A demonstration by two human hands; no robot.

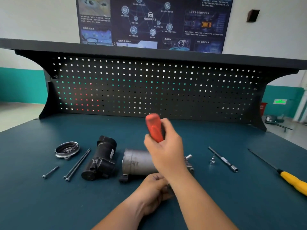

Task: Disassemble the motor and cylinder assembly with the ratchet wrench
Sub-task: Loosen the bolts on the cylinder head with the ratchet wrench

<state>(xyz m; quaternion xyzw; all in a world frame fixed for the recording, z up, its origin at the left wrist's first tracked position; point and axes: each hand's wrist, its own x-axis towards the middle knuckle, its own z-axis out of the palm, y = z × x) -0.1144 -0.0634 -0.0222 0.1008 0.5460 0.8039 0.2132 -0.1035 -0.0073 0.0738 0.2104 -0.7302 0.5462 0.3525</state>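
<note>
Count on the bench [216,205]: one grey cylinder [137,161] at centre, and just left of it one black motor [103,161], lying apart from it. Further left are two long bolts [78,165], one short bolt [50,171] and one round end cap [67,149]. To the right lie one socket [212,160], one extension bar [223,159] and one yellow-handled screwdriver [294,181].

The right hand [166,148] is raised over the cylinder, fist wrapped round the red handle of the ratchet wrench [153,128], handle pointing up and away. The left hand [154,188] sits curled at the cylinder's near side; what it holds, if anything, is hidden.
</note>
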